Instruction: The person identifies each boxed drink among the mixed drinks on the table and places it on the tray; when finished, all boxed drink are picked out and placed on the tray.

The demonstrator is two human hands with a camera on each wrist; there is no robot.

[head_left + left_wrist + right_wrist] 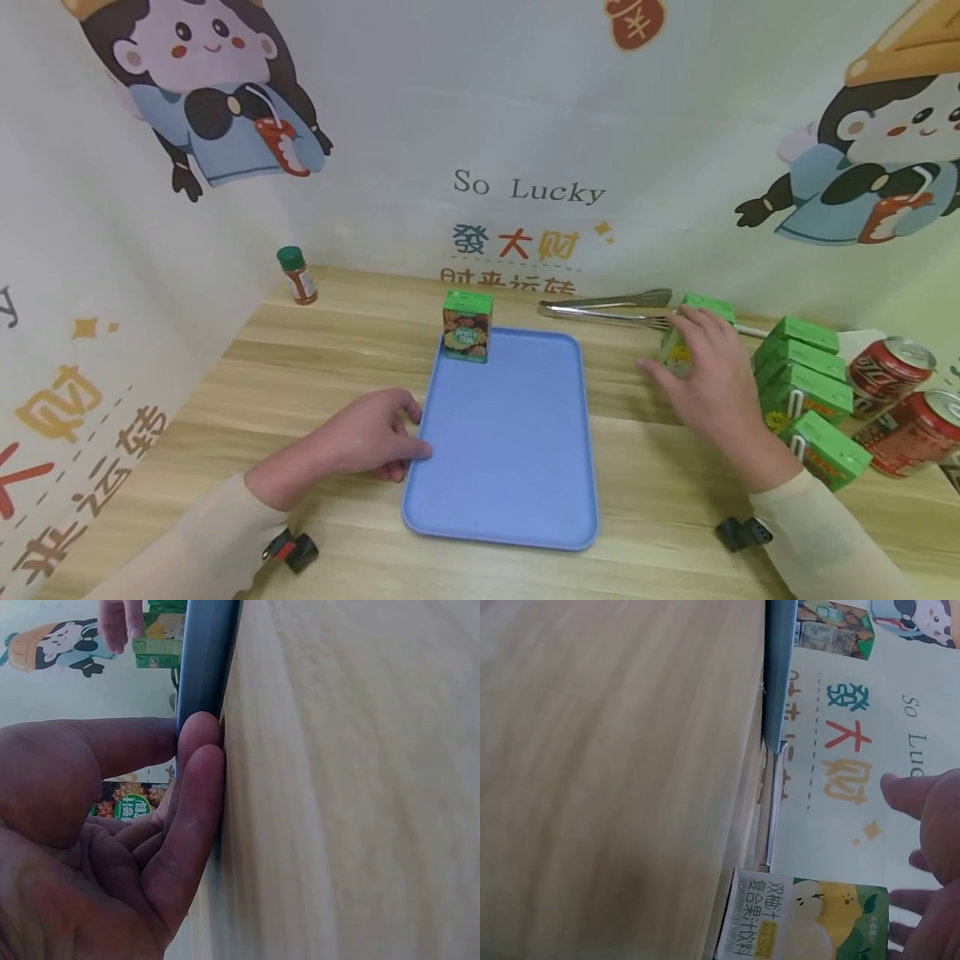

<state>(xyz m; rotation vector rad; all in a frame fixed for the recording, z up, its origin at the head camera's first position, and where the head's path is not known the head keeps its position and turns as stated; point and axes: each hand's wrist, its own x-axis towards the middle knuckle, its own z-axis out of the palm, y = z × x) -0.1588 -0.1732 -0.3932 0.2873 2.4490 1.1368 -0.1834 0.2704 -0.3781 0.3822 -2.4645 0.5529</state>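
Observation:
With thumb on the rim and fingers at the outer edge, my left hand (375,437) pinches the left side of a blue tray (510,442). The left wrist view shows the fingers (191,817) low by the tray's edge, close to the wood. A small green-topped juice box (467,332) stands at the tray's far left corner. My right hand (712,375) hovers with fingers spread over another juice box (677,357). In the right wrist view that yellow-and-white juice box (810,919) stands on the table, with the thumb well apart from it.
Several green juice boxes (802,367) stand in a row at the right, beside two red cans (911,429). Metal tongs (600,308) lie along the back. A green-capped spice jar (298,277) stands back left. A printed cloth (390,125) hangs behind the table.

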